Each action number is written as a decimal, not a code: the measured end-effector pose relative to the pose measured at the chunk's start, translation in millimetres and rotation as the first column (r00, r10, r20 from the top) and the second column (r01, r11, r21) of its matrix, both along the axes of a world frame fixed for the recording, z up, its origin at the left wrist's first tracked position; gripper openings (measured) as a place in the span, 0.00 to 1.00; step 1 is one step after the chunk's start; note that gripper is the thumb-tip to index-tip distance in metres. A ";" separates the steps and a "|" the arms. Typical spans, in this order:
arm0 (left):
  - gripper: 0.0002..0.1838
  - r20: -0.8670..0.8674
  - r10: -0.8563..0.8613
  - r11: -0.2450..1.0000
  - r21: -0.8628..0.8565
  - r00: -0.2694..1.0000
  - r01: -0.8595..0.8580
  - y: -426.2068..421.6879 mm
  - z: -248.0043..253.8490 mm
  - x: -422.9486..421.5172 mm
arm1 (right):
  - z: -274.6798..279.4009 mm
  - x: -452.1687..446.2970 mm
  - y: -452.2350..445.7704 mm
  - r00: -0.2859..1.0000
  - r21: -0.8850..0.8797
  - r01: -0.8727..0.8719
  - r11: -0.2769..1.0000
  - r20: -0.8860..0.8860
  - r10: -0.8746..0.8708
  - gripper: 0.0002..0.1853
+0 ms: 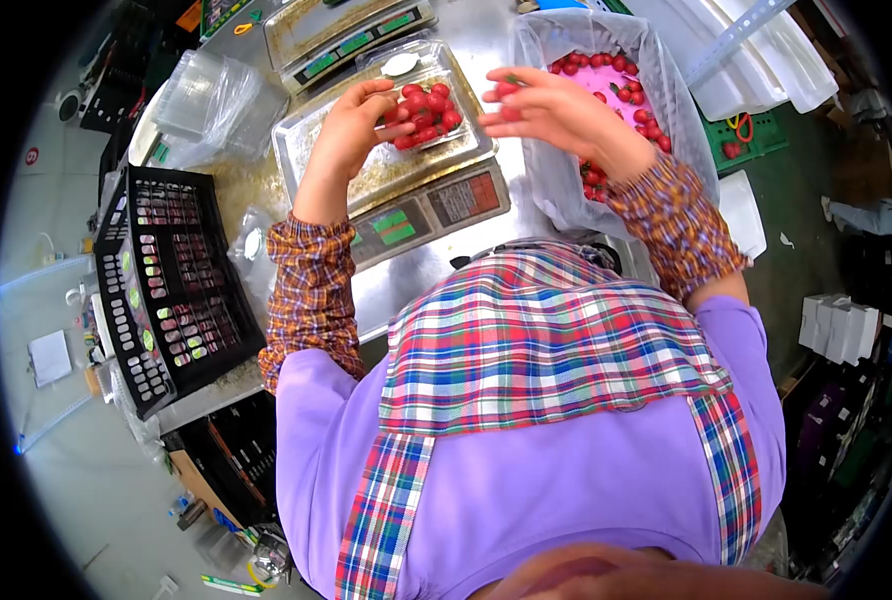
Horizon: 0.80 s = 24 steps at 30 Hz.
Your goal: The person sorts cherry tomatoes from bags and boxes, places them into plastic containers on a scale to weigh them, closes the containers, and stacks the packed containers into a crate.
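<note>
A clear punnet heaped with red cherry tomatoes (430, 114) sits on the steel pan of a scale (306, 150). My left hand (348, 130) curves around the punnet's left side, thumb and fingers against its edge and the fruit. To the right of the punnet, my right hand (558, 112) is raised over the gap between scale and crate, its fingers bent around red cherry tomatoes (507, 90); how many is hard to make out. Below that hand stands a crate lined with translucent plastic (548, 190), with loose cherry tomatoes (638, 95) on a pink sheet inside.
A second scale (351, 40) stands behind the first. Stacked clear punnets in plastic wrap (216, 105) lie at the left, above a black crate with rows of labels (171, 290). At the right are a green crate (756, 135) holding red-handled scissors (741, 127) and a white bin (766, 55).
</note>
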<state>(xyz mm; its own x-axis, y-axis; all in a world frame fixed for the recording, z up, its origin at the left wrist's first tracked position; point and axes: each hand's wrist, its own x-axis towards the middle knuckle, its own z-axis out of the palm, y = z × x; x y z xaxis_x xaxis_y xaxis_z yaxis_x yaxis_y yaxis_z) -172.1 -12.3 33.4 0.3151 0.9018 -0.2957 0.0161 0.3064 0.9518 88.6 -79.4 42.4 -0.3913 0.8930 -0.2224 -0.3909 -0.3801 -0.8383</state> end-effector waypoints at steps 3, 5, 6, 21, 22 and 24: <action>0.20 -0.246 -0.044 0.983 0.162 0.968 0.085 3.3 -22.9 -12.8 | -19.3 -28.1 32.0 0.991 -0.022 -0.026 0.999 0.134 0.028 0.24; 0.18 -0.431 -0.018 0.942 0.296 0.902 0.160 2.1 -28.3 -16.3 | -33.5 -40.8 50.8 0.920 0.162 -0.091 0.983 0.392 0.021 0.22; 0.17 -0.509 0.020 0.918 0.351 0.860 0.186 0.1 -27.4 -16.3 | -40.5 -44.3 58.4 0.861 0.245 -0.144 0.959 0.509 -0.001 0.21; 0.12 -0.053 0.467 0.757 0.540 0.883 -0.368 -18.1 0.9 -92.1 | -33.5 -15.8 82.0 0.980 0.223 -0.035 0.974 0.197 -0.010 0.11; 0.12 -0.046 0.486 0.745 0.544 0.873 -0.386 -29.4 17.6 -93.1 | -25.0 -15.4 79.2 0.994 0.199 0.003 0.980 0.107 -0.024 0.12; 0.12 0.035 0.519 0.721 0.519 0.854 -0.459 -39.2 32.7 -101.4 | -13.5 -9.9 80.5 1.000 0.163 0.002 0.987 -0.014 0.000 0.12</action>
<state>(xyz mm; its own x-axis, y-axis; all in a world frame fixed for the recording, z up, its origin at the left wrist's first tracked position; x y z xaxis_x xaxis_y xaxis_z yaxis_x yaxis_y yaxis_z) -273.5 -51.5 66.1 -0.2170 0.9497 0.2260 0.1055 -0.2073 0.9726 78.7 1.1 28.9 -0.3927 0.9171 -0.0684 -0.4035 -0.2386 -0.8833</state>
